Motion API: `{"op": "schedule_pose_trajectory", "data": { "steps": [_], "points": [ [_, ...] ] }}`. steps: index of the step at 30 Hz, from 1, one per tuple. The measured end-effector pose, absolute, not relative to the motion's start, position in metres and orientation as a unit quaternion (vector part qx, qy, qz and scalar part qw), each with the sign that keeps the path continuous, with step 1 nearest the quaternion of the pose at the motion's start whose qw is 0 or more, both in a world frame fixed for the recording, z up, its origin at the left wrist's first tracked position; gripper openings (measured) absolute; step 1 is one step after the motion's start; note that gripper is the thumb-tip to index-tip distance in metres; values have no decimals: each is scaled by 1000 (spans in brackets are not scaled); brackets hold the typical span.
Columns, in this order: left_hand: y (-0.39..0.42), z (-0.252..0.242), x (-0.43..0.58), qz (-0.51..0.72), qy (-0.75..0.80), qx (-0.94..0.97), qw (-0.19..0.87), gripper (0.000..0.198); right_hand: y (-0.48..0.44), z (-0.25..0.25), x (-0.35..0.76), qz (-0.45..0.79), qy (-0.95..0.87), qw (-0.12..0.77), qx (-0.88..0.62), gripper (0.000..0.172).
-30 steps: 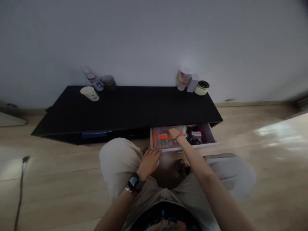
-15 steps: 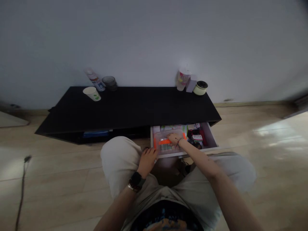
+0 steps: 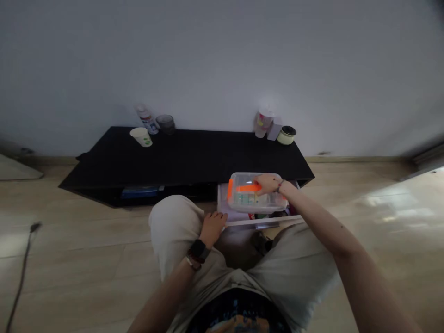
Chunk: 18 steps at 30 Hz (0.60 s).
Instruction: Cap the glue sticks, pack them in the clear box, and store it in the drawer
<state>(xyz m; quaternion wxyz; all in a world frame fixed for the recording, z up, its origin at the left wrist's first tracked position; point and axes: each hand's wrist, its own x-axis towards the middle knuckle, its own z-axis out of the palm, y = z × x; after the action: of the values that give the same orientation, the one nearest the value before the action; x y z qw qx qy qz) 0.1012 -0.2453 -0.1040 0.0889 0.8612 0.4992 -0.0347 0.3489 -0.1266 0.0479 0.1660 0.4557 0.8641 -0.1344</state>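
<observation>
My right hand (image 3: 267,183) grips the top of a clear plastic lidded box (image 3: 257,194), which holds an orange item and small packets. The box is raised over the open white drawer (image 3: 263,223) and hides most of its contents. My left hand (image 3: 213,227) rests on my left knee, beside the drawer's front corner, and holds nothing. Its fingers are slightly curled, and a black watch shows on that wrist.
The drawer slides out of a low black cabinet (image 3: 190,157). On its top stand a paper cup (image 3: 141,137), a spray bottle (image 3: 147,119), a dark jar (image 3: 165,124), a pink-patterned cup (image 3: 264,121) and a round tin (image 3: 286,135). A cable (image 3: 22,273) lies on the wooden floor.
The clear box has risen out of the drawer and moved toward the cabinet in my right hand. My left hand has stayed near my knee.
</observation>
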Motion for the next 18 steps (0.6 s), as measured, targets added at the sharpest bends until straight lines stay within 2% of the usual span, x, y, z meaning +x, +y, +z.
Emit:
{"op": "schedule_pose_trajectory", "data": {
  "steps": [3, 9, 18],
  "points": [
    [-238, -103, 100, -41, 485, 869, 85, 21, -116, 73, 354, -101, 854, 146, 489, 35],
    [-217, -102, 100, -30, 471, 879, 69, 23, -106, 120, 355, -29, 851, 43, 522, 33],
    [-178, -96, 111, -30, 526, 847, 70, 25, -83, 127, 348, -9, 855, -63, 515, 30]
  ]
}}
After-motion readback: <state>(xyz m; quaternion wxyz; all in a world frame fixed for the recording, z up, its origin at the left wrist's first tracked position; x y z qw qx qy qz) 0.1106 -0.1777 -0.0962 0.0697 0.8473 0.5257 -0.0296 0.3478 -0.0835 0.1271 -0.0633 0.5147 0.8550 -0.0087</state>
